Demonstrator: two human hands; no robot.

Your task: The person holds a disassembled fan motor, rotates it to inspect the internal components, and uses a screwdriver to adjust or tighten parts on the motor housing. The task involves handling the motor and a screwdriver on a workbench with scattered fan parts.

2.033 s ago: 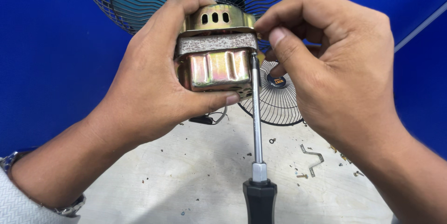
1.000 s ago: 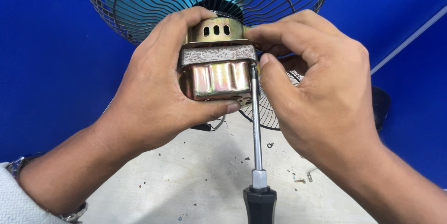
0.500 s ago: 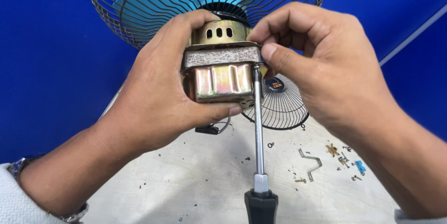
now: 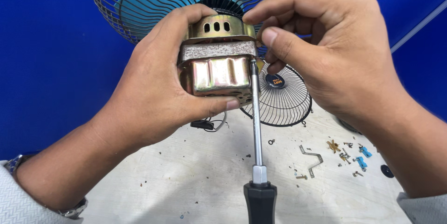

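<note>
— Fan motor (image 4: pixel 218 63): where does it sit in the head view?

— Raised above the bench (image 4: pixel 186 177), in the upper middle of the picture. The left hand (image 4: pixel 158 98) wraps it from the left side, fingers curled over the slotted brass-coloured top and the thumb pressed along the lower edge of the shiny casing. That hand is closed firmly around the motor.

— And the right hand (image 4: pixel 335 61)?

— It comes in from the right, fingers bent close together, the fingertips (image 4: pixel 267 37) pinched at the motor's upper right corner. Whether something small sits between those fingertips cannot be told.

— The screwdriver (image 4: pixel 256 140)?

— It stands nearly upright below the motor, its metal shaft running up to the casing's right edge, just under the right thumb. Its black handle is at the bottom edge of the picture. Neither hand grips the handle in view.

— What lies around?

— Behind the hands stands a fan with blue blades (image 4: pixel 139 5) inside a black wire cage. A smaller round wire guard (image 4: pixel 284 105) lies on the bench just behind the shaft. A black plug with thin wires (image 4: pixel 205 124) hangs under the motor. To the right are scattered small parts: a bent metal bracket (image 4: pixel 312 159), screws, and blue clips (image 4: pixel 362 156). The backdrop is blue.
</note>
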